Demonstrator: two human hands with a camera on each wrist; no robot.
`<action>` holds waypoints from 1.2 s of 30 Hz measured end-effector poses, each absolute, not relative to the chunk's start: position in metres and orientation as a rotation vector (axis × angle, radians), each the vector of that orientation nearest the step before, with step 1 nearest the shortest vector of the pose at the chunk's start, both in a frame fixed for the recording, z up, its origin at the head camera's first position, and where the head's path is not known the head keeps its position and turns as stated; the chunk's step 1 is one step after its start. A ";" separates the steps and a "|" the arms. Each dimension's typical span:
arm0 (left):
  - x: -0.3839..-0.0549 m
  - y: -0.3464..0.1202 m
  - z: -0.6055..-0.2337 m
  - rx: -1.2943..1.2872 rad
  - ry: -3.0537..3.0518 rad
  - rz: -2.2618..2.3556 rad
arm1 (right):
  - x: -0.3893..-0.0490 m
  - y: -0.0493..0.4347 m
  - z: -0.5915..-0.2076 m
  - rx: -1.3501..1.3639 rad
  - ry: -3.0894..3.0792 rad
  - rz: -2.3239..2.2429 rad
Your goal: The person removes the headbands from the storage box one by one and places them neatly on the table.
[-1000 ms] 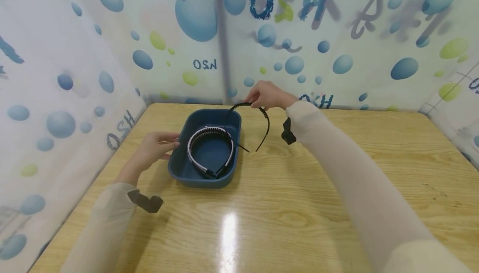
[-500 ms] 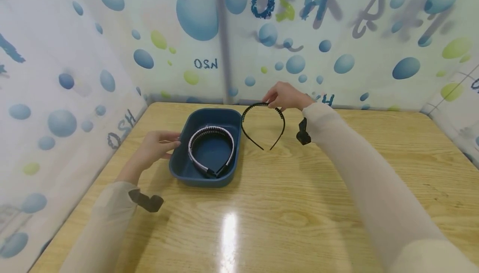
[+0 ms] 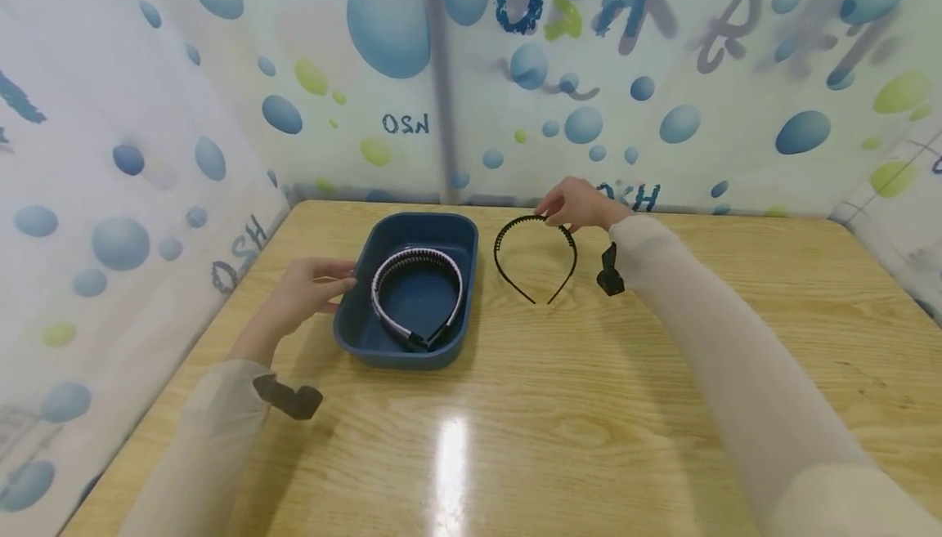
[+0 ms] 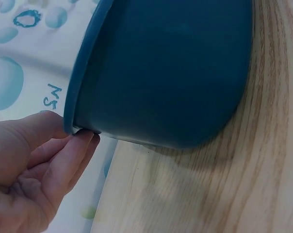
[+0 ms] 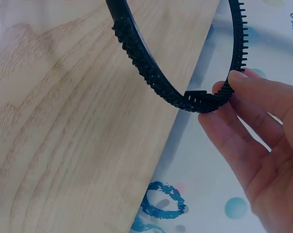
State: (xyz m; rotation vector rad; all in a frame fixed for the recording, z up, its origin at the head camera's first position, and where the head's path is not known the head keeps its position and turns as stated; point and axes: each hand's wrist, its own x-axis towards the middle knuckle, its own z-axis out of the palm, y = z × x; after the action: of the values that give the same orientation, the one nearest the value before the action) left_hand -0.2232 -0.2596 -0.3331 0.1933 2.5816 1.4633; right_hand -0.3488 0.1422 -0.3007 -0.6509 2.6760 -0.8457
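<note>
Two bare hands are at work around the blue tub [image 3: 401, 362], one at its left side and one beyond its right side, and both are holding something. The right hand [image 3: 580, 203] pinches a thin black headband [image 5: 149, 71] between thumb and fingertips, near the top of its arch; the right wrist view shows a row of short comb teeth along the band. This headband is just to the right of the tub, apart from it, with its arch away from the wearer and its two tips toward the wearer. Whether those tips touch the table I cannot tell. The left hand [image 3: 305, 296] pinches the tub's left rim, thumb on one side of the edge and fingertips on the other.

Inside the tub lies a white headband [image 3: 394, 328] with dark teeth along its inner side, its ends at the near end of the tub. Dark banding lies within its curve, too overlapped to count.

Below the tub is a wood-grain table [image 3: 589, 406], with a bright glare patch on the near side of the tub. Pale sleeves [image 3: 714, 357] cover both arms. Beyond the tub and to its left hangs a white backdrop [image 3: 486, 104] printed with blue and green bubbles and lettering.
</note>
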 end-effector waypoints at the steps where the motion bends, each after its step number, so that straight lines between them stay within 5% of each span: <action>1: -0.224 -0.260 -0.334 0.193 2.579 1.466 | -0.350 0.143 -0.303 -0.655 2.673 -0.848; 36: -0.221 -0.258 -0.331 0.206 2.585 1.475 | -0.382 0.133 -0.340 -0.513 2.662 -0.825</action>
State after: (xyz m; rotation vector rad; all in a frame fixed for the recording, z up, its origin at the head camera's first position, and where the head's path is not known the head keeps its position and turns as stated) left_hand -0.2214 -0.2579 -0.3310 0.2056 2.5853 1.4748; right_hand -0.3821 0.1331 -0.3404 -0.5133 2.6620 -0.8250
